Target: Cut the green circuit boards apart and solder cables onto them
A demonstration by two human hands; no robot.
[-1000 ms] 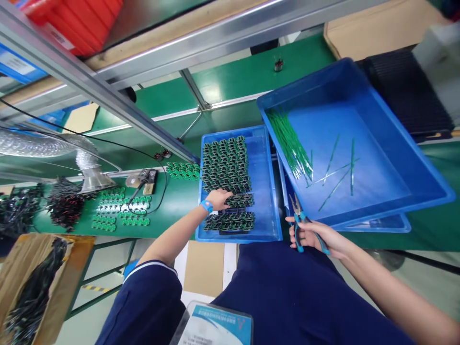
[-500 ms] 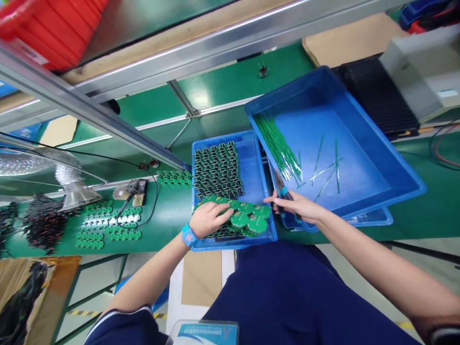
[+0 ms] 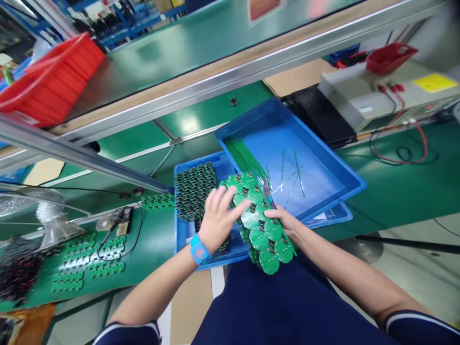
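1. Left hand: fingers spread, beside the left edge of the green board stack; firmness of contact cannot be told.
2. Right hand: closed about pliers, thumb over the stack's right edge.
3. Stack: newly raised from the left blue tray, tilted between both hands; handling has passed from tray to hands.
4. Left tray: further boards, in rows.
5. Right blue tray: green strips, bundled and loose.

Pliers partly out of sight
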